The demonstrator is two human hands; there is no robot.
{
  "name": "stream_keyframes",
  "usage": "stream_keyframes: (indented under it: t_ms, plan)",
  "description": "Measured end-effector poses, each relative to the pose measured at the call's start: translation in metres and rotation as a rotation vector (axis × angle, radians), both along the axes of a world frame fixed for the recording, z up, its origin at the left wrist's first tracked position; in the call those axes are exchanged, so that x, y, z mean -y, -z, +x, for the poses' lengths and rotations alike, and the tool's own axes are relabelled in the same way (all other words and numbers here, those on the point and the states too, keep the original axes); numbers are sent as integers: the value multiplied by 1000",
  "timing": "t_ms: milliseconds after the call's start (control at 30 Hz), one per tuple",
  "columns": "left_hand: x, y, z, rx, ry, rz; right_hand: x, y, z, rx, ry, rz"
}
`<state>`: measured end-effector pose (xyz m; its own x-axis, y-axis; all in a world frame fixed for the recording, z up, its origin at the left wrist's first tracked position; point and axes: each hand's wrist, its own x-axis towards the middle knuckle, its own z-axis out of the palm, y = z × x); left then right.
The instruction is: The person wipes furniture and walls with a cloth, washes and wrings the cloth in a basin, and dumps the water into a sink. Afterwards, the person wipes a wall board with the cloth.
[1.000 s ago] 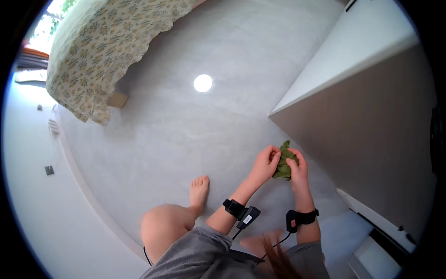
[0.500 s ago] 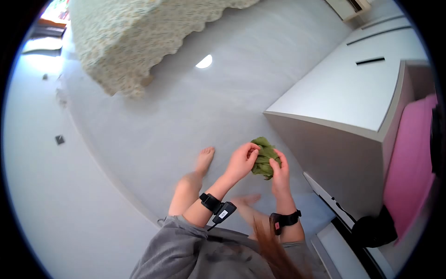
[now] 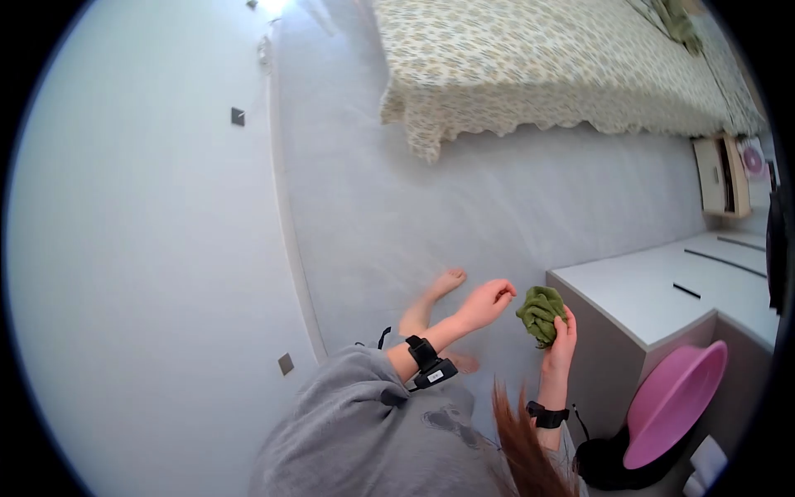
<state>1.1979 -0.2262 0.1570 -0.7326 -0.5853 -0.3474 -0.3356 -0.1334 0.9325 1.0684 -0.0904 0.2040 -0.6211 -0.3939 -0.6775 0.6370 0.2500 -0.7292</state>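
A crumpled green cloth (image 3: pixel 542 315) is bunched up in front of my body, above the floor. My right hand (image 3: pixel 564 338) grips it at its lower right side, thumb and fingers pinching the folds. To the left of the cloth, and apart from it, is my left hand (image 3: pixel 487 305). Its fingers are curled together and nothing shows in them. Each wrist carries a black strap, the left one with a small black device (image 3: pixel 434 373) on it.
A bed with a patterned, scalloped cover (image 3: pixel 538 91) stands ahead. At right is a white cabinet (image 3: pixel 638 290), with a pink basin (image 3: pixel 672 402) beside it over a black item (image 3: pixel 609 464). A small bedside unit (image 3: pixel 710 178) is farther back. A white wall (image 3: pixel 166 248) runs along the left.
My left hand has let go of the green cloth and drawn away to its left; the right hand keeps hold. The view has turned left, bringing more wall and bed into sight.
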Motion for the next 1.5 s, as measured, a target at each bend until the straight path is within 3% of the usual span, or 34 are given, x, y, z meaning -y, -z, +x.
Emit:
stream_keyframes:
  t_ms: [267, 467, 533, 667, 733, 800, 867, 900, 1067, 1100, 1167, 1233, 1367, 1467, 1500]
  plan:
    - [49, -39, 28, -32, -217, 104, 83, -51, 16, -30, -188, -30]
    - [78, -69, 17, 138, -206, -117, 116, -113, 24, -26, -226, -172]
    - [88, -93, 4, -145, -108, 463, 113, -139, 22, -10, -201, -206]
    - [78, -152, -28, -194, 31, 647, 79, -177, 7, -80, -144, -309]
    - [60, -163, -52, -362, 108, 330, 47, -190, -10, -223, -125, -295]
    - [43, -188, -70, -341, 213, 290, 7, -202, -23, -375, -86, -266]
    - [23, -213, -93, -309, 328, 228, -36, -222, -36, -750, -176, -31]
    - [8, -221, -107, -355, 326, 210, -61, -230, -45, -788, -199, 9]
    - [-79, -252, -185, -612, 380, 144, -178, -247, -58, -777, 174, 20]
    - [-94, -270, -196, -611, 477, 213, -199, -250, -62, -747, 213, 54]
    - [-135, -275, -227, -672, 569, 74, -246, -246, -69, -772, 344, 118]
    - [-162, -296, -241, -666, 636, 83, -271, -249, -75, -763, 433, 30]
    - [-177, -294, -248, -656, 642, -60, -276, -248, -77, -918, 433, 82]
    - [-191, -299, -266, -362, 719, -576, -289, -229, -114, -1010, 344, 326]
    - [-191, -289, -275, -373, 732, -576, -284, -226, -126, -998, 272, 380]
